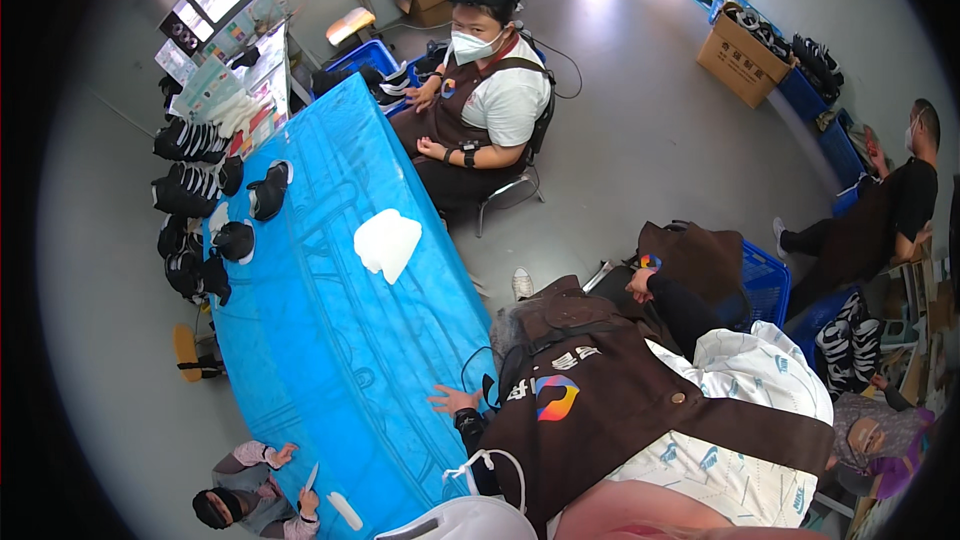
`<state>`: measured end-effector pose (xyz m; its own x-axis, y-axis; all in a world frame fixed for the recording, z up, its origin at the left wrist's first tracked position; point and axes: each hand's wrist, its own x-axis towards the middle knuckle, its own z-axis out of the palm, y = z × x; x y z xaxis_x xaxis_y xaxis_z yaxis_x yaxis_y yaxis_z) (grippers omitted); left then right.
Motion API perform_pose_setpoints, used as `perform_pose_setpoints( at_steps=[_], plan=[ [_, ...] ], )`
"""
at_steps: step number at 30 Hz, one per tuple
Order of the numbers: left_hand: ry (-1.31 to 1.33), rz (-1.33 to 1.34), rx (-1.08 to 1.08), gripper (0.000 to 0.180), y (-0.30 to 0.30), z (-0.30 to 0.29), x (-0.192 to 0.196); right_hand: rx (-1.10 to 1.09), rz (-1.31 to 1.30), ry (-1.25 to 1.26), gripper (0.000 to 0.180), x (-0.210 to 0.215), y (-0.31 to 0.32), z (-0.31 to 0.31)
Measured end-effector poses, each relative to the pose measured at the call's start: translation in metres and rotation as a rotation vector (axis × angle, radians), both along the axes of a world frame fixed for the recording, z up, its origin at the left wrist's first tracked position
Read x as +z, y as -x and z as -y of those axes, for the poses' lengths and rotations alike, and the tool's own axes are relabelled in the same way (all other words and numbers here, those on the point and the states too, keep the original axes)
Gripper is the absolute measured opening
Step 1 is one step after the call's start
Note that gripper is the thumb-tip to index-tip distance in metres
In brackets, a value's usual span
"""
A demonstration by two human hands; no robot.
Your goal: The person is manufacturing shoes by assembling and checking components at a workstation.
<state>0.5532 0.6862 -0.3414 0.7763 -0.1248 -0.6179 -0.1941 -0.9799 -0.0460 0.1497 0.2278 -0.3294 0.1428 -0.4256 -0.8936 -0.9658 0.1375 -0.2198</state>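
Observation:
My left hand (455, 400) lies at the near right edge of the blue-covered table (340, 340), fingers spread and holding nothing. My right hand (640, 285) is over the dark cloth of my lap, its fingers curled; what they hold, if anything, is hidden. A dark brown apron (620, 380) covers my front. Farther up the table, apart from my left hand, lies a white flat piece (388, 245) with a scalloped edge. Black and white shoes (268, 190) stand along the table's far left side.
A seated co-worker (500, 110) is beyond the table's right edge. Another person (240, 500) at lower left holds a white pointed piece (312, 475), near a white strip (345, 511). A blue crate (765, 280), a carton (743, 55) and a standing person (880, 200) are at right.

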Motion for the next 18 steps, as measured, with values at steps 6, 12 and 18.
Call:
perform_pose_setpoints(
  at_steps=[6,12,18],
  plan=[
    [0.051,0.039,0.108,0.144,0.002,0.005,-0.004,-0.13,0.081,0.0,0.026,-0.001,-0.006,-0.002],
    [-0.003,0.007,0.053,0.149,0.001,0.004,-0.011,-0.072,0.143,0.02,0.024,0.018,-0.022,0.006],
    [0.031,0.007,0.118,0.144,0.003,0.007,0.001,-0.004,0.142,0.028,0.025,0.015,-0.025,0.004]
  ],
)
